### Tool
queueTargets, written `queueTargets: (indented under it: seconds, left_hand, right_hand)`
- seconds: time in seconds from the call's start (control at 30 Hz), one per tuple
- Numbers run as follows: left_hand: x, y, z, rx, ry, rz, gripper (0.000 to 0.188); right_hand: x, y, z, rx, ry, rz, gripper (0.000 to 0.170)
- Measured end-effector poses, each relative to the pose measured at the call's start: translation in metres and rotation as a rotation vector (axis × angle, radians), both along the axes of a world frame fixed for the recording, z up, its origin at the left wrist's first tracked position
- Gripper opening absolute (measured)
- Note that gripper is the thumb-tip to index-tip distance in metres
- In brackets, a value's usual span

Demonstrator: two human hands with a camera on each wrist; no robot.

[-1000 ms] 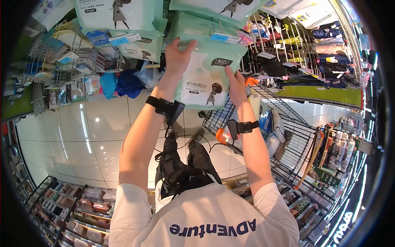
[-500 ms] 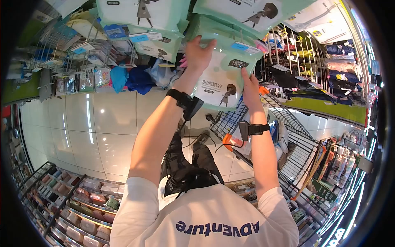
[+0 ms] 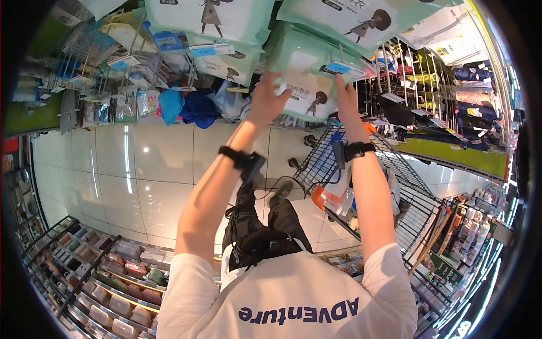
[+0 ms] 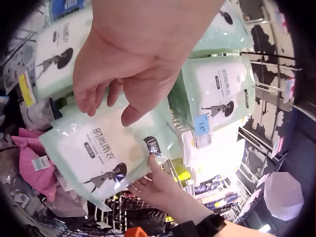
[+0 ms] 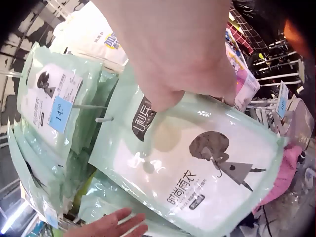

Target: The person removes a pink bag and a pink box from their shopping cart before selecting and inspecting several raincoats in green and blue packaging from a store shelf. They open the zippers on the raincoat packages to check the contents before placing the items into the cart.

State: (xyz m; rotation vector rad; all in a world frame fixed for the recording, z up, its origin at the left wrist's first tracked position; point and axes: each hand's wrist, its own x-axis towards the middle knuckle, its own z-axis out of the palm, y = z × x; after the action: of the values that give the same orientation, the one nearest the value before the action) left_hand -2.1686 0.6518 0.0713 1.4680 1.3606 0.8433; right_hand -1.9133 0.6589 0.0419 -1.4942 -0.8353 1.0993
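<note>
A packaged raincoat (image 3: pixel 302 93) in pale green and white plastic, printed with a dark figure, lies between the two hands at the rack. My right hand (image 3: pixel 348 104) holds its right side; in the left wrist view, that hand's thumb (image 4: pixel 157 160) presses the front near the dark logo. My left hand (image 3: pixel 270 101) is at the pack's left side, fingers loosely bent. Its fingers (image 5: pixel 116 224) show spread beside the pack in the right wrist view. A blue price tag (image 3: pixel 339 68) overlaps the pack's upper edge in the head view.
Matching raincoat packs (image 3: pixel 350 22) hang above and left on metal hooks (image 5: pixel 101 119). A wire shopping cart (image 3: pixel 395 192) holding goods stands at right, below the right forearm. Shelves of boxes (image 3: pixel 118 305) lie behind the person. Blue bags (image 3: pixel 197 107) hang left.
The raincoat pack has moved away from the body toward the rack, its logo passing under the price tag. The left hand has loosened from the pack's upper left edge. The head view has shifted.
</note>
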Motion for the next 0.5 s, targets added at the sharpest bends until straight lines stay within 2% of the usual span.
queueTargets:
  seconds: [0.07,0.1,0.13,0.2,0.23,0.27,0.3,0.33,0.4,0.47,0.5]
  left_hand:
    - [-0.028,-0.025,0.002,-0.158,-0.094,-0.06,0.06]
    - [-0.043,-0.038,-0.005,-0.167,-0.068,-0.061,0.056]
    - [-0.059,-0.05,-0.017,-0.175,-0.042,-0.061,0.051]
    - [-0.096,-0.071,-0.034,-0.316,-0.14,-0.169,0.046]
    - [-0.104,-0.081,-0.024,-0.348,-0.054,-0.157,0.045]
    - [-0.111,-0.093,-0.014,-0.378,0.034,-0.144,0.045]
    - [-0.116,-0.104,-0.01,-0.364,0.038,-0.159,0.045]
    - [-0.119,-0.116,-0.01,-0.391,0.039,-0.086,0.045]
    - [-0.123,-0.136,-0.006,-0.434,0.018,-0.012,0.043]
    - [-0.122,-0.148,-0.012,-0.472,-0.1,-0.053,0.039]
    - [-0.115,-0.152,-0.004,-0.534,-0.059,-0.036,0.04]
  right_hand:
    - [0.004,0.003,0.0,-0.294,-0.289,-0.02,0.061]
    - [0.008,0.0,-0.02,-0.188,-0.392,-0.114,0.062]
    - [0.01,-0.007,-0.022,-0.182,-0.397,-0.131,0.062]
    - [0.014,-0.031,-0.019,-0.19,-0.494,-0.031,0.054]
    - [0.019,-0.045,-0.019,-0.182,-0.494,-0.047,0.054]
    - [0.025,-0.061,-0.019,-0.178,-0.465,0.061,0.049]
    - [0.03,-0.077,-0.015,-0.172,-0.437,0.167,0.045]
    - [0.034,-0.095,-0.008,-0.164,-0.438,0.146,0.045]
    - [0.043,-0.136,0.009,-0.254,-0.146,0.239,0.037]
    - [0.054,-0.186,0.012,-0.24,-0.271,0.293,0.03]
    - [0.06,-0.211,0.02,-0.241,-0.325,0.387,0.032]
